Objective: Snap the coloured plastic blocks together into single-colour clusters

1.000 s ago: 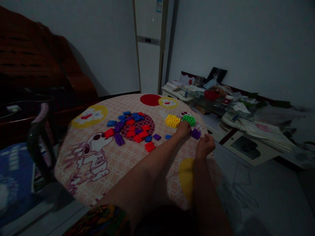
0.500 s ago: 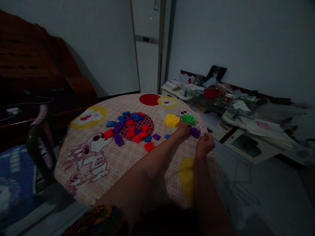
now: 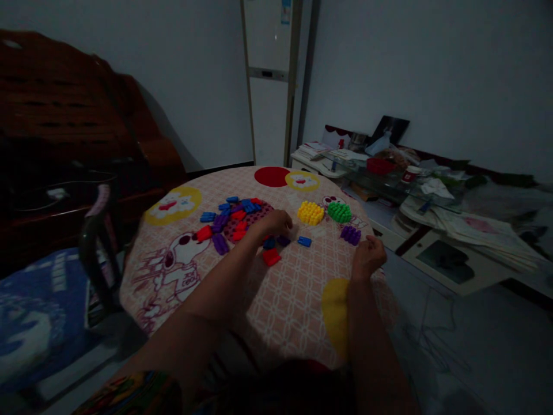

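Note:
My left hand hovers over the right side of a scattered pile of plastic blocks, fingers bent downward and slightly apart, with nothing visible in them. Just below it lie a purple block and a red block. At the table's right edge my right hand is curled closed, with nothing visible in it. Beside its fingertips stands a row of purple blocks. Behind that row are a green block cluster and a yellow block cluster. A single blue block lies between the hands.
A patterned cloth covers the round table. More red, blue and purple blocks lie to the left, among them a red block. A cluttered cabinet stands on the right, a wooden bench and a chair on the left.
My left hand has moved left from the purple row to the scattered blocks. My right hand stays beside the purple row. The whole view has shifted slightly.

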`<action>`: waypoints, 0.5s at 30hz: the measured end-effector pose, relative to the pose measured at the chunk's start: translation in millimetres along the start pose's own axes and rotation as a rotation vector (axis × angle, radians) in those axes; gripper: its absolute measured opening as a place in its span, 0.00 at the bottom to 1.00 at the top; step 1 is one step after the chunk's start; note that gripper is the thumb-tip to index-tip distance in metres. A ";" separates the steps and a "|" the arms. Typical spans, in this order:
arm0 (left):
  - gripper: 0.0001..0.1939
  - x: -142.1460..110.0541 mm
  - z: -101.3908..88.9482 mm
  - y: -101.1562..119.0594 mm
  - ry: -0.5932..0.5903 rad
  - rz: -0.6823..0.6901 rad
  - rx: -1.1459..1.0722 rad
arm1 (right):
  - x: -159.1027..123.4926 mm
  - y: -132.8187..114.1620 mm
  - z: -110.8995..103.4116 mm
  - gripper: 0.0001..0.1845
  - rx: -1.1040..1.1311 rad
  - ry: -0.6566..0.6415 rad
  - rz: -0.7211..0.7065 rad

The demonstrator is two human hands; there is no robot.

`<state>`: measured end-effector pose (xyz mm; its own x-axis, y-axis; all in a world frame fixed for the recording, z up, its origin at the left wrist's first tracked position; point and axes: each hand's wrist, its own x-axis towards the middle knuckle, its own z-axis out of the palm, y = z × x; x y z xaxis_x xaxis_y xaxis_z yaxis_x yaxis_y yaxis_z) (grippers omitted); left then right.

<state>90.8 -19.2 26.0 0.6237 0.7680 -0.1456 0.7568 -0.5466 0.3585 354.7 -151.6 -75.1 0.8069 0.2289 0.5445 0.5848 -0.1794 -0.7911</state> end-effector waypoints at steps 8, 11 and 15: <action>0.08 -16.5 8.2 1.8 -0.049 0.042 0.086 | -0.3 3.1 0.7 0.18 0.000 -0.009 0.015; 0.09 -9.2 8.5 12.1 0.036 0.090 0.005 | -0.3 4.0 0.8 0.18 0.008 -0.004 0.018; 0.12 10.0 18.4 38.9 0.124 0.206 -0.195 | -1.2 1.6 -0.8 0.19 0.024 -0.010 0.026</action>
<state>130.1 -39.0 21.5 0.7226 0.6888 0.0577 0.5573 -0.6300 0.5409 354.7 -152.9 -76.8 0.8211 0.2341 0.5206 0.5611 -0.1628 -0.8116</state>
